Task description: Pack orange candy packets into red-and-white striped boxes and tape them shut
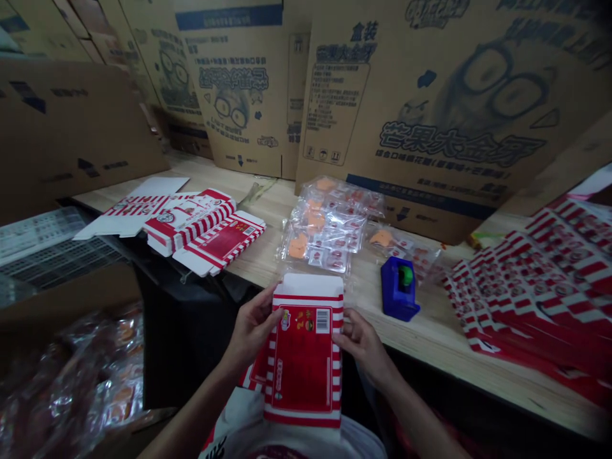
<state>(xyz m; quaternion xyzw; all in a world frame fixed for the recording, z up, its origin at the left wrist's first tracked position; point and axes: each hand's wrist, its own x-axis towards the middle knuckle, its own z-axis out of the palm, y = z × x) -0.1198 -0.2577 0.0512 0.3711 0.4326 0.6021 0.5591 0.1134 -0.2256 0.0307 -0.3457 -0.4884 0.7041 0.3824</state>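
Observation:
A red box with white stripes and a white end flap point(306, 363) is held upright in front of my body, its barcode panel facing me. My left hand point(255, 322) grips its left edge near the top, thumb on the front. On the opposite edge, the fingers of my right hand point(362, 341) pinch the side. Behind the box, part of another red-and-white striped carton point(253, 373) shows at the lower left. Just beyond the flap, clear plastic packets point(318, 226) with orange and white pieces lie piled on the wooden table point(268, 197).
A blue tape dispenser point(399, 290) stands right of the packets. Flat striped cartons point(191, 223) are stacked at left. Many striped boxes point(540, 274) fill the right side. Large cardboard boxes point(430, 95) wall the back. An open carton of packets point(76, 376) sits lower left.

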